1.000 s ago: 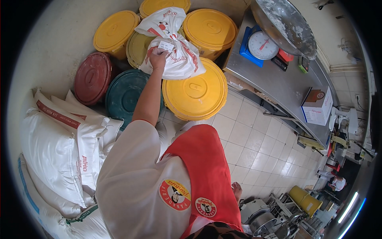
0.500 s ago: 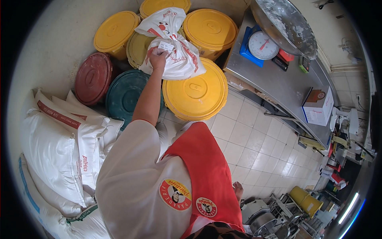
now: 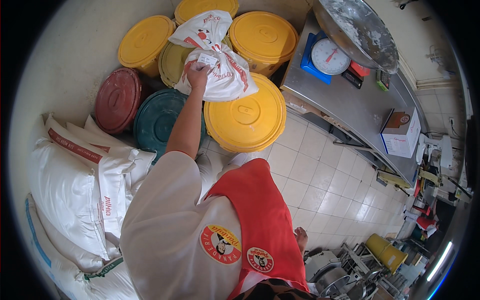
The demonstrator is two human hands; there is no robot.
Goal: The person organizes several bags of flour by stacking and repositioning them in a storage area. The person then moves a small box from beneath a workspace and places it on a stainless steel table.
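A white plastic sack with red printing, gathered and tied at its neck, lies over the bucket lids ahead of me. My left arm reaches out to it. Between the fingers and thumb of my left hand is the edge of a small white paper label at the tied neck. The fingertips are partly hidden. My right hand hangs low beside my red apron, its fingers loosely bent and a little apart, with nothing visible in it. Part of that hand is hidden by the apron.
A yellow-lidded bucket, a green lid and a red lid surround the sack. Full white sacks are piled at left. The steel table at right bears a dial scale, a large metal bowl and a carton.
My left hand stays at the label, almost unmoved. The apron's upper edge and my right hand have shifted slightly.
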